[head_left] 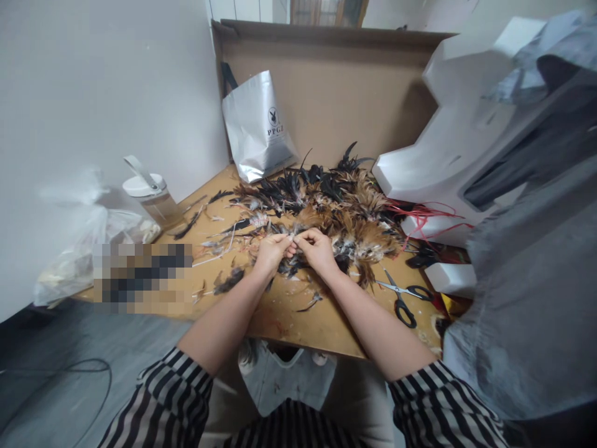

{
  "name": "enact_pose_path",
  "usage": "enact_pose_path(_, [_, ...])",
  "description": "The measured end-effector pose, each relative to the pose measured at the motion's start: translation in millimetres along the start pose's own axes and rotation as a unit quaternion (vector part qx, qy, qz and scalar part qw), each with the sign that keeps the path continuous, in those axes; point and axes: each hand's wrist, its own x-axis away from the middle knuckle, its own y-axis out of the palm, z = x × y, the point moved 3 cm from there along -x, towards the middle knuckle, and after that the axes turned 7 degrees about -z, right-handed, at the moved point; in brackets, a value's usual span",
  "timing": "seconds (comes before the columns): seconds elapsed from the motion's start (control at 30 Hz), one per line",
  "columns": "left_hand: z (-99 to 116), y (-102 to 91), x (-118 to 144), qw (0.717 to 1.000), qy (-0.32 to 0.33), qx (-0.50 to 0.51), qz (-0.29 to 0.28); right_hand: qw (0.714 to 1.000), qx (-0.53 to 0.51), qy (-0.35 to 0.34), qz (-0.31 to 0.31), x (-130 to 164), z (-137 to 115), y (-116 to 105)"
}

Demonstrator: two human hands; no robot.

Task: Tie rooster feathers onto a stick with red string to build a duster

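Over the wooden table, my left hand [273, 252] and my right hand [317, 250] meet with fingertips pinched close together. A small pale bit shows between them, too small to name. Just behind and under my hands spreads a pile of brown feathers [347, 224], with black feathers [298, 186] farther back. Dark tufts lie below my fingers, partly hidden by them. A pair of scissors [405, 292] with black handles rests slightly open to the right of my right forearm.
A silver bag [259, 127] stands at the back against a cardboard panel [345, 87]. To the left are a lidded drink cup [153, 199] and a clear plastic bag [79, 249]. Red string [426, 218] and white foam [433, 137] sit at the right. Loose feathers scatter across the table [298, 323].
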Motion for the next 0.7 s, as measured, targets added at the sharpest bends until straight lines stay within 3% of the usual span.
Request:
enact_pose_path(0.2, [0,0.8,-1,0.996,0.025,-0.083,-0.004,0.991,-0.114,0.073,0.024,0,3,6])
enact_pose_path(0.4, [-3,1.4,-1,0.997,0.018,-0.075,-0.016,0.965,-0.222,0.133,0.04,2,0,10])
enact_pose_path(0.7, [-6,5.5,0,0.994,0.014,-0.107,0.017,0.964,-0.201,0.155,0.071,5,0,20])
